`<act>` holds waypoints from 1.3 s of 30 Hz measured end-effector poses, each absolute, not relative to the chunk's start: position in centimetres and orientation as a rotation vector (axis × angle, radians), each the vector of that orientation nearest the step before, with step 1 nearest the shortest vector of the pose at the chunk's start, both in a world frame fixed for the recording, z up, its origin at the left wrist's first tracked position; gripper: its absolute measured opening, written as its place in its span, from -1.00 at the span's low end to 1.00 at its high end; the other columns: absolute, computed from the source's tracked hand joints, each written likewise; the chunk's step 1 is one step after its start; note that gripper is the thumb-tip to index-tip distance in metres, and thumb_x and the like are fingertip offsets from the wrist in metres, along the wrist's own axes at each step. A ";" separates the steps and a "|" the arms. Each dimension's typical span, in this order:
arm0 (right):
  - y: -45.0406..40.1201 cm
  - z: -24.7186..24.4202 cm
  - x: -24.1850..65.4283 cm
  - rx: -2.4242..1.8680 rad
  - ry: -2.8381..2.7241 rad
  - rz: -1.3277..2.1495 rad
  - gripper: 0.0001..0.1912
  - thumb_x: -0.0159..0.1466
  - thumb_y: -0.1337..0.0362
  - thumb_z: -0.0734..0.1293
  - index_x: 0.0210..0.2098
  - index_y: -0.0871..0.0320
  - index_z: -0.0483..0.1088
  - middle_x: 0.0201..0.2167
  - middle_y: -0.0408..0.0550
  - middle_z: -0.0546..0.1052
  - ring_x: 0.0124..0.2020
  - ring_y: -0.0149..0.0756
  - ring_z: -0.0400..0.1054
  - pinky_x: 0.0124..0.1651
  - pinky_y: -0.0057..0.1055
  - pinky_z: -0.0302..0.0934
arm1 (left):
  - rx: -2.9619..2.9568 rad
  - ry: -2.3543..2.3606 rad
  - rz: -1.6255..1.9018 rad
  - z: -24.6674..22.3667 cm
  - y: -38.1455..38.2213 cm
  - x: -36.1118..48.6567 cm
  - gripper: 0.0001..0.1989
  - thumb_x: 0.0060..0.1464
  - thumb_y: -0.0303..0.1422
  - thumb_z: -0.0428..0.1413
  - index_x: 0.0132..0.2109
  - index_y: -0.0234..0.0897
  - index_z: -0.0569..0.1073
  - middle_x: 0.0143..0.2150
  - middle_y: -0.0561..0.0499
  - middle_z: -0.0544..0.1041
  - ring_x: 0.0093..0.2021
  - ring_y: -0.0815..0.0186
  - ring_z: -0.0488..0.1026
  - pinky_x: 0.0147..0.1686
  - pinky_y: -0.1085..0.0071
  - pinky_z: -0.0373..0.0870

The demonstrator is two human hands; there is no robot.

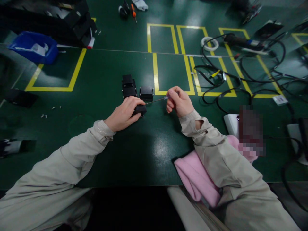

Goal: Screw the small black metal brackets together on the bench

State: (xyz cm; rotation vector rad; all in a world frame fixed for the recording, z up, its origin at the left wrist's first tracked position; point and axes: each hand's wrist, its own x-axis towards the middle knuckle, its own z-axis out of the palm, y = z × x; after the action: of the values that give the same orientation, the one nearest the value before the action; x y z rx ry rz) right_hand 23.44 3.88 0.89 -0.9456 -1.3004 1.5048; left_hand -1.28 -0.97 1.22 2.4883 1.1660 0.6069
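Observation:
My left hand (127,112) grips a small black box (141,110) on the green table, fingers over its top and thumb along its near side. In my right hand (179,102) is a screwdriver (156,101) with a clear handle and a thin shaft. The shaft points left, and its tip reaches the box beside my left fingertips; whether it sits in a screw is too small to tell. Just behind are another black box (146,92) and a stack of black boxes (129,88), with small screws at their corners.
Loose screws (44,116) lie at the left. A blue bin (36,48) stands back left near black trays (79,25). Black cables (216,77) and a tape roll (209,44) spread over the right. A pink cloth (192,173) lies under my right forearm. Yellow tape (155,73) marks the table.

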 end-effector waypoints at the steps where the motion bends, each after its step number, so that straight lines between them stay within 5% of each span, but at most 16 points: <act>1: 3.9 0.9 23.4 -0.946 -1.294 1.503 -0.48 0.11 -0.18 0.43 -0.37 0.05 0.13 -0.82 -0.51 0.18 -0.80 -0.57 0.11 -0.72 -0.57 0.13 | 2.491 1.164 0.607 1.2 -1.0 -1.3 -0.69 0.25 -0.39 -0.01 0.12 -0.28 0.29 0.11 -0.18 0.40 0.13 0.08 0.34 0.16 0.03 0.34; 18: 4.1 0.6 23.6 -0.941 -1.299 1.529 -0.46 0.09 -0.16 0.46 -0.30 0.02 0.12 -0.77 -0.52 0.25 -0.76 -0.55 0.19 -0.70 -0.55 0.19 | 2.482 1.156 0.616 1.0 -0.9 -1.4 -0.68 0.24 -0.39 0.00 0.13 -0.28 0.29 0.11 -0.18 0.40 0.14 0.07 0.35 0.17 0.02 0.33; 24: 4.1 0.7 23.5 -0.959 -1.344 1.454 -0.47 0.13 -0.23 0.40 -0.38 0.04 0.15 -0.85 -0.52 0.11 -0.83 -0.55 0.08 -0.73 -0.55 0.08 | 2.490 1.157 0.607 1.1 -0.9 -1.4 -0.68 0.25 -0.38 0.00 0.13 -0.28 0.28 0.12 -0.17 0.39 0.14 0.08 0.34 0.17 0.04 0.33; 39: 4.2 0.6 23.5 -0.975 -1.308 1.494 -0.40 0.05 -0.25 0.44 -0.34 0.03 0.12 -0.77 -0.49 0.27 -0.77 -0.54 0.21 -0.70 -0.54 0.18 | 2.490 1.162 0.620 0.9 -0.9 -1.4 -0.68 0.24 -0.38 0.00 0.13 -0.26 0.29 0.11 -0.16 0.40 0.14 0.08 0.35 0.16 0.04 0.34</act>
State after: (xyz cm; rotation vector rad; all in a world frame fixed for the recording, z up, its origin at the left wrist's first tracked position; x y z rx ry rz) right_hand 23.48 4.21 0.62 -0.9752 -1.3085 1.4936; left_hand -1.43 -0.90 0.94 2.4895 1.1621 0.6201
